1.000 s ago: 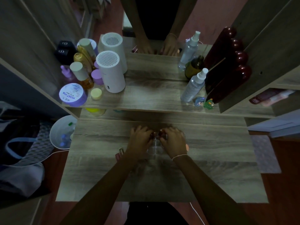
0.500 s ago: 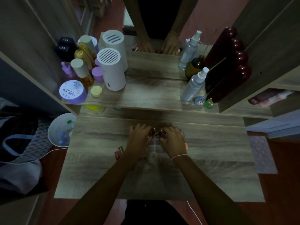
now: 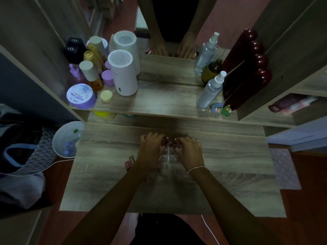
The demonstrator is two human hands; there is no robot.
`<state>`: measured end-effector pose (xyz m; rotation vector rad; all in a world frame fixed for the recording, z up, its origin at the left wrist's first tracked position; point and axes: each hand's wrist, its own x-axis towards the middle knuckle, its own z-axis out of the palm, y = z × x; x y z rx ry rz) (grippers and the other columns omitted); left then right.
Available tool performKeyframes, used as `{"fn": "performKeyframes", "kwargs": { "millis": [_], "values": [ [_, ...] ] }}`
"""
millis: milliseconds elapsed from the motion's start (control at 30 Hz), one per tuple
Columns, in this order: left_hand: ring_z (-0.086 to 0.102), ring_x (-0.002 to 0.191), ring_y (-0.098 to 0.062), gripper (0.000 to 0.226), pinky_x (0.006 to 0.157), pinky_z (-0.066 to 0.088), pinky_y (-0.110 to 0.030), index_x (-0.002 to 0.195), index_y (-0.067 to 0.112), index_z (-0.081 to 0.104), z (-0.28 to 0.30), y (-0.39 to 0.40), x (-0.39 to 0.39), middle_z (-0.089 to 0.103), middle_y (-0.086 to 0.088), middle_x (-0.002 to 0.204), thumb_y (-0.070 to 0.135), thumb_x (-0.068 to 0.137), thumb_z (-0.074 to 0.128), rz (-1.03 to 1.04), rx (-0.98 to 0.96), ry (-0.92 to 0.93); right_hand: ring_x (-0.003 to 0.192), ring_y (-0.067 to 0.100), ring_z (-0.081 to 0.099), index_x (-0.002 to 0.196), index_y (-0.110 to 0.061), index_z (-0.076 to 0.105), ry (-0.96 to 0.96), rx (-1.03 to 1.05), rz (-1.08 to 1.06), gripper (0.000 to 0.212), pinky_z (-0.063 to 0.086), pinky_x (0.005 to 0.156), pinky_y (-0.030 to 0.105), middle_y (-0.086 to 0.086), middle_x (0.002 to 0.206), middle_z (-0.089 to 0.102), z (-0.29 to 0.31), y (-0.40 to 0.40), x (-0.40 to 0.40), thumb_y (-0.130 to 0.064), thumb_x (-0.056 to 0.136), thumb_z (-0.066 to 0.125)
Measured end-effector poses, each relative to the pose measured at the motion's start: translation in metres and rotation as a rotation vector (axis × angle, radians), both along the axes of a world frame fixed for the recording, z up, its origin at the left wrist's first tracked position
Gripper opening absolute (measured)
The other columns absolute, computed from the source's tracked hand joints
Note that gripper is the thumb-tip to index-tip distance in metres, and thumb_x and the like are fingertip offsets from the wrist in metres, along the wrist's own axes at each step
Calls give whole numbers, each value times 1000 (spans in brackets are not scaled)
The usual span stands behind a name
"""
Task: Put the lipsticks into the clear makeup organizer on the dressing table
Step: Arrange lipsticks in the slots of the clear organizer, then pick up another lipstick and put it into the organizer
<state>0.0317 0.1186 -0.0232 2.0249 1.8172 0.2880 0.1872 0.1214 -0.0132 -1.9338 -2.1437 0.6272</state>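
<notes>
The clear makeup organizer (image 3: 168,157) stands in the middle of the wooden dressing table (image 3: 230,183), largely covered by my two hands. My left hand (image 3: 151,149) is curled over its left side, fingers closed on a dark red lipstick (image 3: 165,140) at the organizer's far edge. On the right side, my right hand (image 3: 190,151) pinches another dark red lipstick (image 3: 175,142). Two pinkish lipsticks (image 3: 129,161) lie on the table just left of my left wrist. The organizer's cells are hard to make out in the dim light.
An upper shelf (image 3: 159,101) behind holds a white cylindrical device (image 3: 123,73), several bottles and jars at the left, and spray bottles (image 3: 210,89) and a dark red stand (image 3: 247,68) at the right. A mirror sits behind. A white basin (image 3: 66,138) is on the floor left.
Both hands stay over the organizer with hardly any shift; the fingers have moved slightly at its far edge. The camera view drifted a little.
</notes>
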Motion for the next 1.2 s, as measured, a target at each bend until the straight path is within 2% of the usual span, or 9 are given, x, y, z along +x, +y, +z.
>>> {"fn": "performKeyframes", "kwargs": {
  "millis": [300,467,567,633,700,900,1000,1067,1200],
  "values": [
    [49,116,-26,44,96,31,-40,126,17,54,6,-12,-12,60,-6,124,35,87,63,123,61,-131,104,28,56,113,-21,61,37,34,-14,31,41,94,44,7,109,66,12,-7,2,-22,82,65],
    [55,103,-25,40,90,37,-41,119,19,58,12,-52,-46,64,-6,109,26,82,71,444,179,-296,90,23,57,97,-18,63,176,133,-74,18,49,83,43,6,95,65,14,-38,5,-12,80,65],
    [56,99,-29,35,87,41,-44,114,20,59,3,-83,-67,63,-6,106,24,81,70,608,111,-311,81,16,58,94,-17,64,212,114,-23,21,51,73,35,5,90,67,9,-62,-2,-7,77,70],
    [56,99,-29,37,87,43,-46,117,18,58,-5,-97,-78,63,-8,107,28,83,69,640,48,-304,78,18,59,93,-16,65,253,68,8,20,47,69,29,5,86,68,3,-71,-10,-6,77,70],
    [55,101,-29,42,87,43,-45,121,16,56,-14,-106,-85,61,-11,110,29,83,68,658,13,-304,77,21,58,91,-16,65,262,-38,38,13,46,69,32,6,86,66,-2,-79,-24,-11,80,68],
    [52,111,-33,52,93,43,-39,131,8,46,-41,-124,-78,54,-19,124,29,86,63,668,-40,-343,97,31,61,108,-8,64,242,-237,161,22,43,84,35,16,108,66,-17,-87,-70,-14,87,61],
    [46,119,-27,56,93,43,-36,136,10,37,-53,-123,-70,44,-15,137,42,92,50,606,-132,-161,91,37,63,94,3,65,221,-255,227,15,40,78,33,23,98,68,-22,-82,-93,-9,89,58],
    [45,119,-23,58,89,43,-31,137,11,36,-55,-122,-68,41,-11,140,48,93,44,567,-131,-57,87,34,62,87,-2,61,165,-289,223,16,43,73,36,19,94,65,-26,-81,-105,-17,90,56],
    [59,100,-30,47,74,50,-37,130,9,43,-50,-122,-71,47,-15,127,26,89,59,714,-121,-219,95,34,58,97,-4,58,49,-264,190,21,48,83,47,17,108,59,-33,-86,-118,-21,86,58]
  ]
}}
